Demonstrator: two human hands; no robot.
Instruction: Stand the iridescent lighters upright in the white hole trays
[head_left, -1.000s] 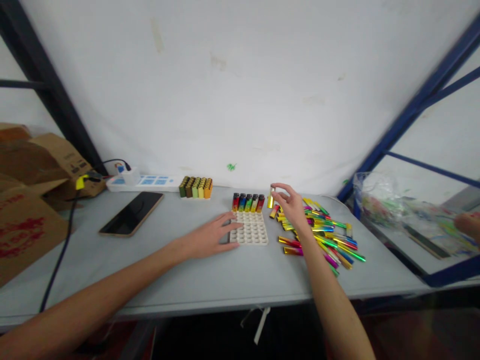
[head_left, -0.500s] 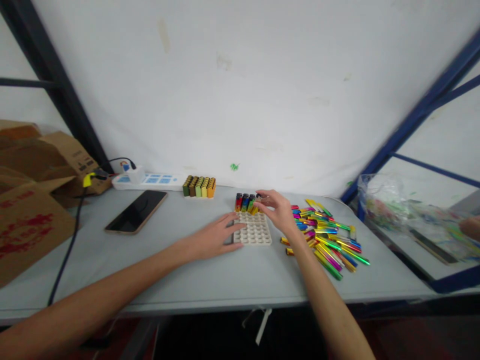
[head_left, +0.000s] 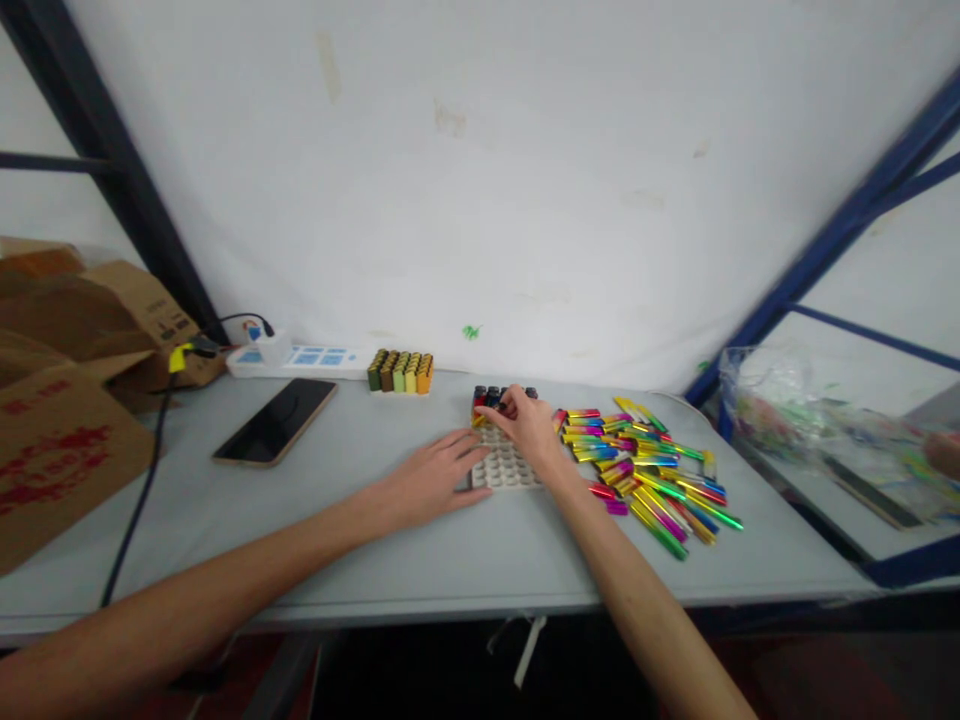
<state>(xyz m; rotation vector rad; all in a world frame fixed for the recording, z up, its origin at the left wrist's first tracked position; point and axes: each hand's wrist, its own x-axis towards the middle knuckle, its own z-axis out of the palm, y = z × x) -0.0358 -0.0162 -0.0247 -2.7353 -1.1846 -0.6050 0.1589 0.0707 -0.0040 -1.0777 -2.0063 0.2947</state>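
Observation:
A pale tray with rows of round holes (head_left: 504,472) lies on the table in front of me. Along its far edge stands a row of black-topped, coloured lighters (head_left: 491,392), partly covered by my right hand. My left hand (head_left: 436,475) rests at the tray's left side, fingers stretched out and touching it. Over the far left part of the tray, my right hand (head_left: 529,428) pinches a small yellow-gold lighter (head_left: 478,421), mostly hidden by the fingers. To the right lies a loose pile of shiny multicoloured lighters (head_left: 652,462).
At the back left stands a block of gold-topped lighters (head_left: 400,373) beside a power strip (head_left: 322,362). A phone (head_left: 276,422) lies left of my hands, near a cable and a cardboard box (head_left: 67,440). On the right are a blue frame post (head_left: 817,255) and clear plastic bags (head_left: 772,400).
My right hand has moved left, from the right end of the standing row to its left end. The row reaches further right now. My left hand stays nearly in place.

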